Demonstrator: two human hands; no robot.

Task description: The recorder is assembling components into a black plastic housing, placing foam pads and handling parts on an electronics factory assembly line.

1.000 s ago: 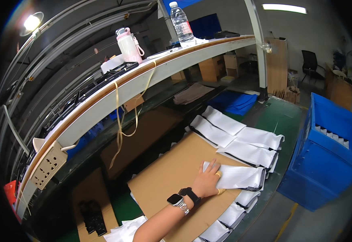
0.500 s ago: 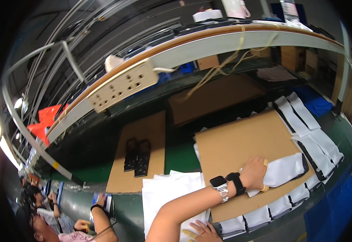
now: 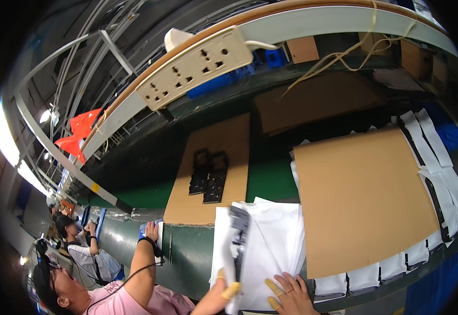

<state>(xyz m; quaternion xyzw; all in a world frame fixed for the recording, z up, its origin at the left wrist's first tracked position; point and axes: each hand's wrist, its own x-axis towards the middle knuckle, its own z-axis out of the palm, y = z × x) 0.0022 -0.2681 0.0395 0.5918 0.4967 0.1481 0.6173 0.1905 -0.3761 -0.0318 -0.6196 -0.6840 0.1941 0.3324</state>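
Observation:
My left hand (image 3: 216, 296), yellow finger cots on thumb and a finger, grips the lower end of a long dark plastic part (image 3: 238, 231) with cut-outs. White material shows along the part's lower end; motion blurs it. The part is held tilted up over a stack of white sheets (image 3: 276, 231). On the lower right of that stack my right hand (image 3: 292, 295) lies with fingers spread, also wearing yellow cots. To its right a brown cardboard sheet (image 3: 365, 199) covers rows of white-wrapped dark pieces (image 3: 363, 278), whose ends stick out round its edges.
Two black plastic parts (image 3: 208, 176) lie on a smaller cardboard piece (image 3: 187, 207). Overhead runs a shelf rail with a power strip (image 3: 195, 65) and hanging yellow cords (image 3: 339, 55). At left a co-worker's hand (image 3: 153, 231) rests on a blue-and-white item.
My left hand has drawn back from the cardboard to the white sheets, now holding a dark part upright. The white-wrapped piece has left the cardboard. The view has shifted.

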